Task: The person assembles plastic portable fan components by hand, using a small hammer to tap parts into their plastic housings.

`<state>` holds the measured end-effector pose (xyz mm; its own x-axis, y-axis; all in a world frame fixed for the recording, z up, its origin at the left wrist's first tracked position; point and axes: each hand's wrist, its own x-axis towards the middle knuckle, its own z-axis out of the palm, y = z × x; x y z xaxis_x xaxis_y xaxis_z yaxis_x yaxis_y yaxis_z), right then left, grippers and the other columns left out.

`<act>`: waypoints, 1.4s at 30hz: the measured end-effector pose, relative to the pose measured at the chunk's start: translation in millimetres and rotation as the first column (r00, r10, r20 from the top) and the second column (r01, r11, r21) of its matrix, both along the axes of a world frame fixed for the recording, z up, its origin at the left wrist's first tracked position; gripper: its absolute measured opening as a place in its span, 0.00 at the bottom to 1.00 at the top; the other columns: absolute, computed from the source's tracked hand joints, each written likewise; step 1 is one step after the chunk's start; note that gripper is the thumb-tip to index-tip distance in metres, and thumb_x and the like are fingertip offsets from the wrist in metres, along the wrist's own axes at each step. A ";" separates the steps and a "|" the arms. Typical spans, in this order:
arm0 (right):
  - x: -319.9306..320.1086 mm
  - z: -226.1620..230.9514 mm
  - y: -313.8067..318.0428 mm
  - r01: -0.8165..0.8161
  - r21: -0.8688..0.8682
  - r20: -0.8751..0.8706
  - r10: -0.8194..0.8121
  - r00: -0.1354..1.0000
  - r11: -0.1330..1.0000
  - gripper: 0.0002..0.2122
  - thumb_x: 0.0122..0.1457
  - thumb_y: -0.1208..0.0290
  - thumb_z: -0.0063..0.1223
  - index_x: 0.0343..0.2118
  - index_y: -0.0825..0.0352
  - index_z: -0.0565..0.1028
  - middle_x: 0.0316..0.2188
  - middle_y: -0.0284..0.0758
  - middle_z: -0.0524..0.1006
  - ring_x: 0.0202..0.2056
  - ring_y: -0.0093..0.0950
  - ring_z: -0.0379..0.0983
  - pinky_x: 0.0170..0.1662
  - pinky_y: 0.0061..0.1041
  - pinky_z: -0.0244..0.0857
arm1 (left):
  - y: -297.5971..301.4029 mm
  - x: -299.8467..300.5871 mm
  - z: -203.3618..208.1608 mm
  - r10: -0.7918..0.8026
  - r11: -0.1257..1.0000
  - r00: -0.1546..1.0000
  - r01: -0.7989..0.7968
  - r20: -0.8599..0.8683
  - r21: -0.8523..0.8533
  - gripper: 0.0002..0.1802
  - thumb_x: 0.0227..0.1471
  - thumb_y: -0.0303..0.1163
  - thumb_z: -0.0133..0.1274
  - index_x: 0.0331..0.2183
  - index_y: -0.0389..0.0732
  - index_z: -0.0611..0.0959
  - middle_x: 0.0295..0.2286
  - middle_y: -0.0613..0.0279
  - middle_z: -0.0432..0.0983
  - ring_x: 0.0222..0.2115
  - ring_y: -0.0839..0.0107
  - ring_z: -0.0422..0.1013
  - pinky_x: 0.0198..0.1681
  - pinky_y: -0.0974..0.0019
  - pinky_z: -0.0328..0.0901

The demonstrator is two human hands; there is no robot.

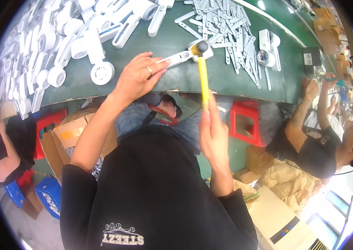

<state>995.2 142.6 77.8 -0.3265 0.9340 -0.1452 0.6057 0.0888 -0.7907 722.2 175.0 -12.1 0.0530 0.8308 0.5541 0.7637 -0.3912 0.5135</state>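
My right hand is wrapped round the yellow handle of a small mallet. Its dark head is blurred and sits over the round end of a white handheld fan casing, partly hiding that end. My left hand grips the casing's narrow end, fingers on top, against the green table. Whether the mallet touches the casing I cannot tell. Beyond the mallet lies a heap of thin pale grey strips with small holes.
Many white fan casings cover the table's left side. A few stand stacked on the right. Red stools and cardboard boxes flank me below the table edge. Co-workers sit left and right.
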 end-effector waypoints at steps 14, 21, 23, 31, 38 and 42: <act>-10.2 1.7 -6.9 -0.129 0.000 0.129 0.128 0.983 0.992 0.27 0.73 0.72 0.45 0.73 0.64 0.59 0.31 0.56 0.82 0.32 0.56 0.81 0.35 0.48 0.74 | -4.4 10.3 -0.6 0.178 0.960 0.953 -0.114 0.245 -0.255 0.46 0.54 0.30 0.68 0.69 0.38 0.64 0.43 0.60 0.87 0.52 0.53 0.75 0.61 0.53 0.65; -9.9 -6.1 -17.7 -0.137 0.083 0.083 0.130 0.988 0.987 0.27 0.73 0.71 0.46 0.73 0.62 0.59 0.35 0.55 0.82 0.34 0.55 0.81 0.37 0.47 0.75 | -7.5 7.4 -1.4 0.181 0.945 0.947 -0.093 0.265 -0.313 0.48 0.56 0.31 0.67 0.70 0.37 0.60 0.44 0.60 0.87 0.55 0.49 0.73 0.62 0.53 0.64; -14.0 -13.8 -16.1 -0.113 0.118 0.056 0.107 0.993 0.987 0.27 0.73 0.70 0.46 0.73 0.61 0.60 0.36 0.55 0.83 0.35 0.55 0.82 0.38 0.47 0.75 | -2.1 6.6 -1.1 0.176 0.947 0.944 -0.085 0.279 -0.311 0.48 0.56 0.31 0.67 0.70 0.37 0.60 0.44 0.59 0.87 0.56 0.49 0.73 0.62 0.53 0.64; 30.9 -5.3 33.8 0.212 0.162 -0.001 -0.215 0.977 0.964 0.32 0.69 0.69 0.60 0.73 0.65 0.62 0.41 0.30 0.80 0.37 0.17 0.74 0.41 0.19 0.70 | 1.8 5.3 -0.8 0.111 0.983 0.982 -0.085 0.156 -0.164 0.33 0.53 0.28 0.67 0.61 0.46 0.80 0.39 0.55 0.84 0.42 0.51 0.76 0.52 0.51 0.68; 158.8 -35.8 218.7 0.346 0.649 0.094 -0.522 0.848 0.678 0.20 0.61 0.70 0.61 0.55 0.69 0.79 0.47 0.50 0.79 0.49 0.50 0.77 0.56 0.42 0.69 | -5.9 6.7 7.9 0.024 0.999 0.998 -0.021 0.065 -0.050 0.21 0.56 0.27 0.62 0.53 0.45 0.86 0.48 0.58 0.84 0.45 0.55 0.77 0.55 0.51 0.67; 180.3 -57.7 283.7 0.502 0.433 0.129 -0.603 0.787 0.749 0.22 0.58 0.64 0.64 0.53 0.71 0.79 0.43 0.53 0.82 0.49 0.51 0.79 0.54 0.43 0.71 | -5.0 7.8 11.0 0.028 0.999 0.995 -0.023 0.098 -0.043 0.20 0.56 0.27 0.62 0.51 0.44 0.86 0.46 0.58 0.84 0.45 0.56 0.77 0.55 0.52 0.66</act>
